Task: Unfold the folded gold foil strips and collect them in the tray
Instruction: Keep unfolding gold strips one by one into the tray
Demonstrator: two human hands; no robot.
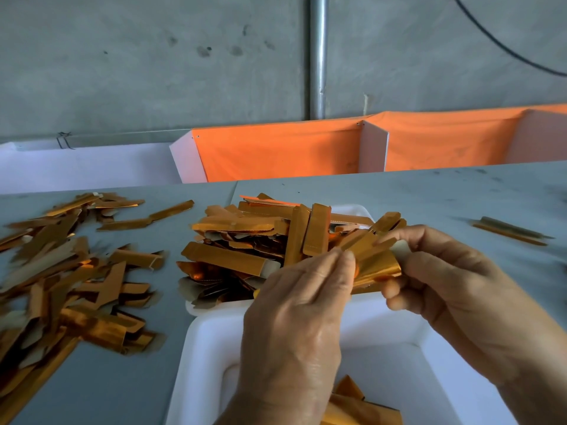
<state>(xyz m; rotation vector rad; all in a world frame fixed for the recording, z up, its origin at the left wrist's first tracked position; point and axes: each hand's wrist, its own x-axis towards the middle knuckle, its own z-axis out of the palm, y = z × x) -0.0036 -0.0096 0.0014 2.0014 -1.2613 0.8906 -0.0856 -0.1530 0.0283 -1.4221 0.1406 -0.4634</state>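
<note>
Both hands hold one gold foil strip [376, 268] above the near white tray [208, 357]. My left hand [300, 317] pinches its left end between thumb and fingertips. My right hand [454, 280] grips its right end with curled fingers. The strip is partly spread open between them. A few gold strips [359, 406] lie in the near tray, by my left wrist. A second white tray [356, 210] behind it is heaped with gold strips [254, 246].
A large loose pile of gold strips [61, 277] covers the grey table [429, 194] at the left. One single strip [509, 230] lies at the far right. Orange-lined white bins [276, 151] stand behind the table against a concrete wall.
</note>
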